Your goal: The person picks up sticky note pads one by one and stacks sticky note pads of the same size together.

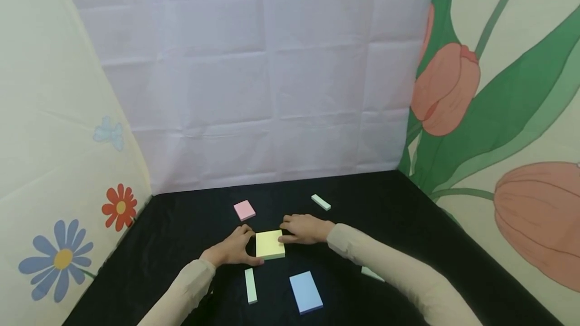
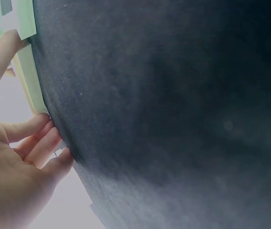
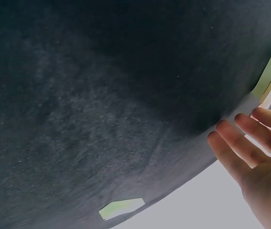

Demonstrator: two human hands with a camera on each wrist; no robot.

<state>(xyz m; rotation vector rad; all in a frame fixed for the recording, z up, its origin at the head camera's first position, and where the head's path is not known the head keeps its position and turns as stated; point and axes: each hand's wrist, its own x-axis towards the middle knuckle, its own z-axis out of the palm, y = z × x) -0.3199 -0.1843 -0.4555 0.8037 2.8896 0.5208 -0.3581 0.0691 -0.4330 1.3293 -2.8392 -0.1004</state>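
The square pale-yellow sticky-note pad (image 1: 270, 244) lies flat on the black cloth-covered desk (image 1: 385, 215), bracketed for steadying: the left hand (image 1: 232, 249) rests against its left edge, fingers relaxed and lightly bent, and the right hand (image 1: 302, 229) lies with extended fingers on its far right corner. No containers are present. The pink square pad (image 1: 244, 210), blue rectangular pad (image 1: 305, 292) and narrow green strip pad (image 1: 250, 286) lie apart, untouched.

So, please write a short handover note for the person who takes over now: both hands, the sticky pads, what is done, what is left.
Left hand: rests against the left edge of the yellow pad, thumb along its near side.
Right hand: fingers lie on the pad's right edge.
The yellow pad lies flat on the black cloth, not lifted.
Around it: pink pad, blue pad, two green strips.
Done: both hands are at the pad. Left: probably lifting or moving it.
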